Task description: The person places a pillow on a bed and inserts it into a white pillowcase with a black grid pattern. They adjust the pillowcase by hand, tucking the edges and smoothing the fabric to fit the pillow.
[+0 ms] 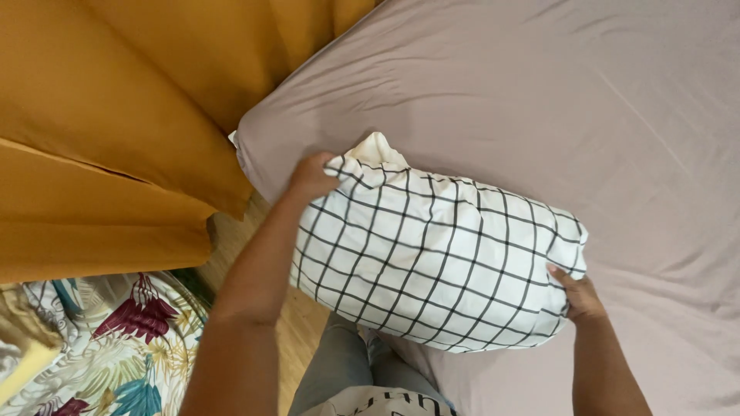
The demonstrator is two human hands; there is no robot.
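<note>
Both hands gripped the checked pillow (432,258): left hand (311,177) closed on its top corner, right hand (580,296) on its far end. It lay over the mauve sheet (601,115).

The pillow (435,258) sits at the near corner of the bed (617,115), between the 2 hands. The curtain (116,115) hangs left of the bed, the leaf-print cloth (116,347) below it.

Single head-worn view, looking steeply down from standing height, close over the bed (617,115) corner, curtain (116,115) at left, wooden floor (293,331) below, no second view
</note>
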